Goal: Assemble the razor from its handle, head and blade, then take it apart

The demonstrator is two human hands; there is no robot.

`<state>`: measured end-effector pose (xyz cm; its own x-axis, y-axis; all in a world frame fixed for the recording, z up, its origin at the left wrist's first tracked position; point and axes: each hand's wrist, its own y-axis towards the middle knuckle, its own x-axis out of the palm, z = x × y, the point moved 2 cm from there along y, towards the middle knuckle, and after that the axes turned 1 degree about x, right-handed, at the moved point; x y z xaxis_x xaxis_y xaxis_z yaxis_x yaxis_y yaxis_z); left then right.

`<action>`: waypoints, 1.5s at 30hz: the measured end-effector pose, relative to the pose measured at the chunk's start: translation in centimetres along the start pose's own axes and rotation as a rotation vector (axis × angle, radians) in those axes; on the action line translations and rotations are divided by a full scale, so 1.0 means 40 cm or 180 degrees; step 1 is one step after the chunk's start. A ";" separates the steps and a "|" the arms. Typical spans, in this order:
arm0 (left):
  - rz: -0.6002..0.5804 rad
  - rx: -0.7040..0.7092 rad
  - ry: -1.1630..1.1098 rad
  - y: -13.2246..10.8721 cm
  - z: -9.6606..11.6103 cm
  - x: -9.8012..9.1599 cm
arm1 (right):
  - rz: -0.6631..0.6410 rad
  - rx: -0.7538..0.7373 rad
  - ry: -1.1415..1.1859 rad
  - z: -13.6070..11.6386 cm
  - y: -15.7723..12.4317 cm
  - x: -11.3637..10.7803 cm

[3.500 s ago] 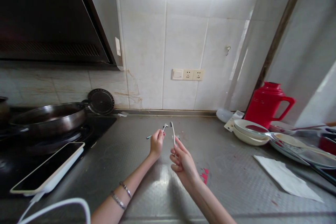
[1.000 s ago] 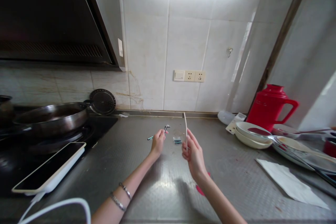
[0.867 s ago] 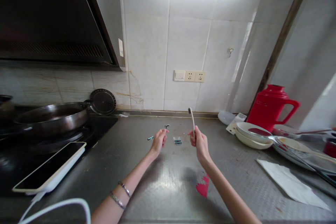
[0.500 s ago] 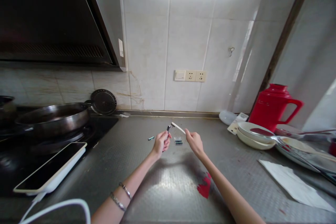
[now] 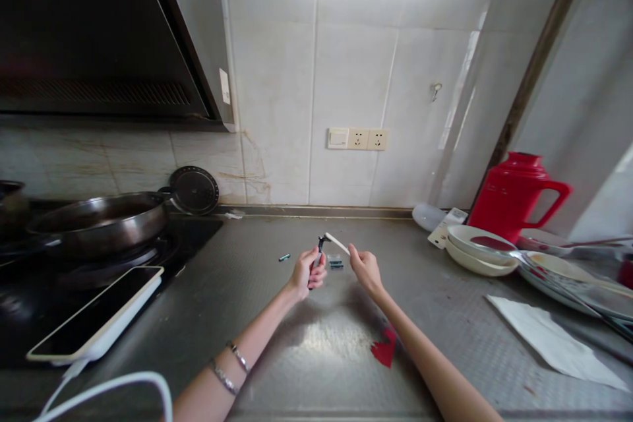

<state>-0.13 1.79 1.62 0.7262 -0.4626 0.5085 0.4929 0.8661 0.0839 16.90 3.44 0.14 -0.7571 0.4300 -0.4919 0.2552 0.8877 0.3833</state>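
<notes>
My left hand is closed around the dark handle of a razor, its small metallic head pointing up. In my right hand a slim white stick is pinched, slanting up to the left. The stick's far tip meets or nearly meets the razor's head; contact is too small to tell. Behind and between my hands lies a small clear case with dark teal strips, which look like razor cartridges. One loose dark teal strip rests on the metal counter, left of my left hand.
On the left are a steel pan on the stove, and a phone with a white cable. To the right stand a red thermos, stacked bowls and a paper napkin. A red scrap lies near my right forearm.
The razor in my left hand has moved slightly right, so its head is now right by the white stick's tip. My right hand has barely moved.
</notes>
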 end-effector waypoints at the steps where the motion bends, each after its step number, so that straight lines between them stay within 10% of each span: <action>1: -0.0039 -0.0029 -0.0008 0.000 0.000 0.001 | 0.0005 -0.0003 0.0001 0.003 -0.002 -0.001; 16: -0.1285 -0.0861 -0.1134 -0.028 -0.006 0.032 | 0.0018 -0.0156 0.0577 0.022 -0.019 0.030; 27: -0.1075 -0.0593 -0.0855 -0.027 -0.003 0.036 | -0.0015 -0.0271 0.0486 0.011 -0.012 0.014; 36: -0.0738 -0.0266 0.0264 0.005 0.004 -0.015 | 0.0624 -0.0267 -0.0232 -0.020 0.024 -0.137; 45: 0.0252 0.0255 0.1288 0.022 -0.029 -0.044 | 0.0444 -0.0589 -0.0629 -0.101 -0.025 -0.117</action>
<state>-0.40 3.14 -0.19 0.8979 -0.4173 0.1399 0.4007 0.9066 0.1326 17.76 -0.14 5.23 -0.5861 0.5855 -0.5600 0.2208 0.7804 0.5850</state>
